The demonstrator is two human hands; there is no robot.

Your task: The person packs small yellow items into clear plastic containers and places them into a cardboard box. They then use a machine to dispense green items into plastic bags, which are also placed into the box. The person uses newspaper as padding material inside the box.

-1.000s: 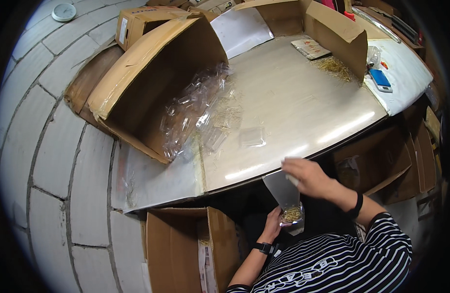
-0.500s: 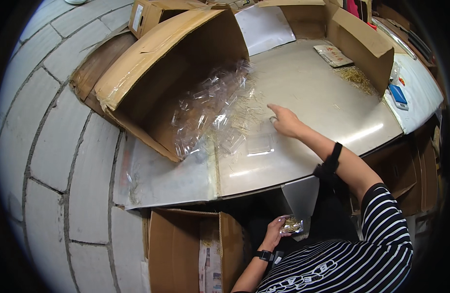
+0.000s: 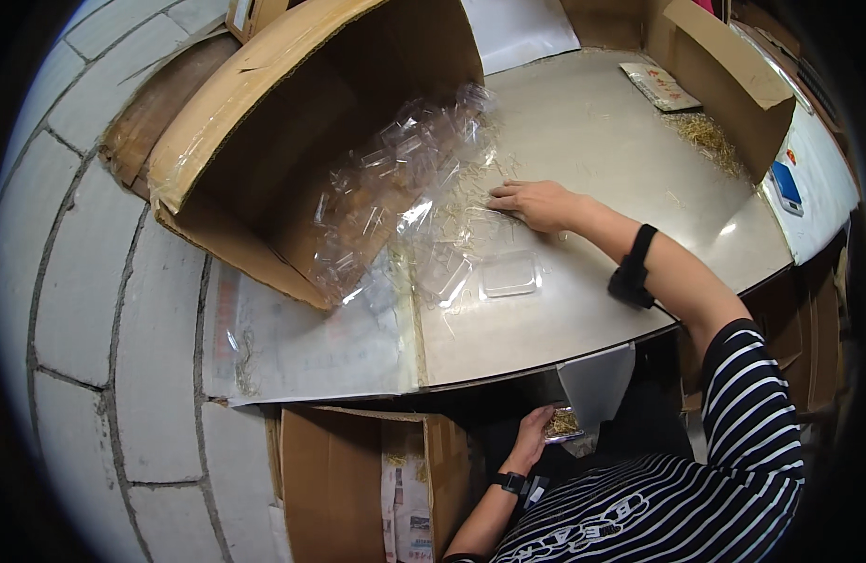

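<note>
Low at the table's front edge, my left hand (image 3: 529, 438) grips a small clear plastic box (image 3: 563, 424) filled with thin gold-coloured pieces. My right hand (image 3: 538, 205) is over the metal tabletop, fingers stretched leftward and slightly apart, fingertips at loose thin gold pieces (image 3: 478, 225). I see nothing held in it. Just left of these pieces, a heap of clear plastic boxes (image 3: 395, 174) spills from a large cardboard box (image 3: 236, 103) lying on its side. One clear plastic tray (image 3: 510, 275) rests alone on the tabletop, nearer me than my right hand.
A pile of thin gold pieces (image 3: 703, 136) lies at the far right beside a cardboard wall (image 3: 719, 89) and a printed card (image 3: 658, 86). Farther right is a small blue device (image 3: 786, 183). Below the table's left front stands an open carton (image 3: 334, 479).
My right hand has shifted left and slightly up, from pointing above the tabletop to fingers down at the scattered gold pieces. My left hand still holds the filled box, now tilted differently.
</note>
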